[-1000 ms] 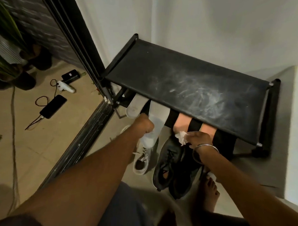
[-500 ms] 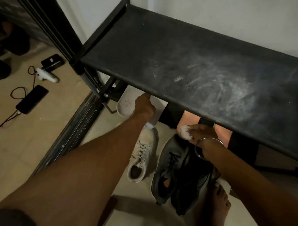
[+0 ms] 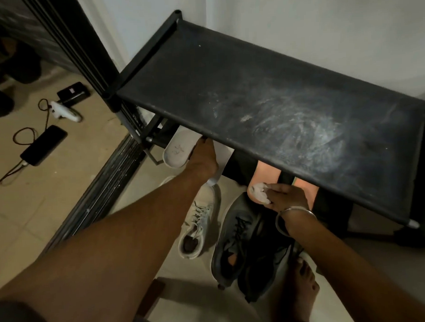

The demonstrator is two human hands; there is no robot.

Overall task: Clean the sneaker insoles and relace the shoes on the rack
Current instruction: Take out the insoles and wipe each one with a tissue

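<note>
A black shoe rack stands against the wall, its top shelf dusty. Four insoles lean on its lower bar: two white ones at the left and two orange ones at the right. My left hand reaches under the top shelf and grips the second white insole; its fingertips are hidden. My right hand pinches a crumpled white tissue against the lower end of the left orange insole. On the floor below lie a white laced sneaker and two dark sneakers.
A sliding-door track runs diagonally at the left. Beyond it on the tiled floor lie a phone on a cable, a white handheld tool and a black box. My bare foot is beside the dark sneakers.
My head has come closer to the rack. My left hand has slid up the white insole, under the top shelf. My right hand keeps the tissue on the orange insole.
</note>
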